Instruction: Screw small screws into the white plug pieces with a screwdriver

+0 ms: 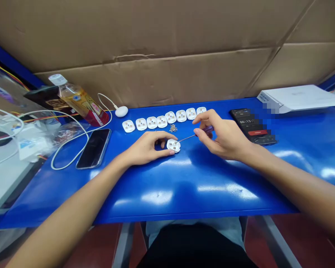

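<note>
My left hand (146, 148) rests on the blue table (184, 186) and pinches a white plug part (173, 145) between thumb and fingers. My right hand (222, 136) is closed on a small screwdriver (197, 134) with a purple handle. Its thin shaft points left and its tip touches the top of the held plug part. Behind my hands a row of several more white plug parts (162, 121) lies flat. A small heap of screws (173, 128) sits just in front of that row.
A dark phone (94, 148) lies at the left inside a loop of white cable (69, 149). A drink bottle (78, 99) lies tilted behind it. Another phone showing a timer (252, 125) is at the right, beside a white box (298, 97). A cardboard wall (167, 48) stands behind.
</note>
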`<state>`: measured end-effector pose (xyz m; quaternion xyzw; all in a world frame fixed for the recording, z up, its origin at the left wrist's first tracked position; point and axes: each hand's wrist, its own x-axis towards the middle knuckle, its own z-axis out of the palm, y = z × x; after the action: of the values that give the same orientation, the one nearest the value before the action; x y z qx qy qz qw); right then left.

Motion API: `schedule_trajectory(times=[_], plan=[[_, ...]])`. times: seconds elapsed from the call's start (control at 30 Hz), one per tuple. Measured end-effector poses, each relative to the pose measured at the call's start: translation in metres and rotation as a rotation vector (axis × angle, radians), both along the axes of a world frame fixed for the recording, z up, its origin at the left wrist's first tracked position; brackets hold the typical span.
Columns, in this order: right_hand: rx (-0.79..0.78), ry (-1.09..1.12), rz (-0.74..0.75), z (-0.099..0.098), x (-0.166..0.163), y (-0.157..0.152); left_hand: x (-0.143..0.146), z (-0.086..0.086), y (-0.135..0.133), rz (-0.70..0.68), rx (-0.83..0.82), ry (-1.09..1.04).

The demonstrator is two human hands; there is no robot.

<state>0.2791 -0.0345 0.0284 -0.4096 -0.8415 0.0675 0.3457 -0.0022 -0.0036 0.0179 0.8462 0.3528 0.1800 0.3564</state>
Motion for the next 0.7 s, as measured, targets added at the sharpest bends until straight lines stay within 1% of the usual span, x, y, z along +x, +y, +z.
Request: schedule_trajectory(times=[0.07,0.13,0.27,0.33,0.4,0.47,0.53,0.6,0.63,0.7], plan=[[0.024,0.001,0.072,0.0006,0.0,-0.0004,-0.0004,-0.0005,0.0001,-0.002,-0.001,-0.002],[0.018,-0.011,0.109,0.0014,0.0001,-0.001,-0.0009,-0.0008,0.0001,-0.005,-0.001,-0.005],[-0.022,-0.04,0.016,0.002,0.0007,-0.0013,-0.001,-0.0004,0.0001,-0.003,-0.006,-0.007],[-0.002,-0.029,0.025,0.0021,0.0007,-0.0011,-0.0006,-0.0002,0.0003,0.001,-0.006,-0.005],[0.01,-0.003,0.086,0.0023,0.0005,-0.0012,-0.0002,-0.0002,0.0005,-0.002,-0.008,-0.003],[-0.016,0.011,0.113,0.0024,0.0002,-0.0014,0.0,-0.0004,0.0006,-0.008,-0.01,-0.003],[-0.044,0.007,0.057,0.0026,-0.0001,-0.0019,-0.0003,-0.0008,0.0005,-0.007,-0.007,-0.002],[-0.034,-0.012,-0.011,0.0031,-0.0006,-0.0028,-0.0006,-0.0013,0.0003,-0.009,0.002,-0.002],[-0.019,-0.021,-0.02,0.0035,-0.001,-0.0036,-0.0007,-0.0015,0.0001,-0.011,0.007,-0.003],[0.004,-0.03,0.017,0.0047,-0.0019,-0.0056,-0.0008,-0.0018,-0.0001,-0.013,0.013,-0.007]])
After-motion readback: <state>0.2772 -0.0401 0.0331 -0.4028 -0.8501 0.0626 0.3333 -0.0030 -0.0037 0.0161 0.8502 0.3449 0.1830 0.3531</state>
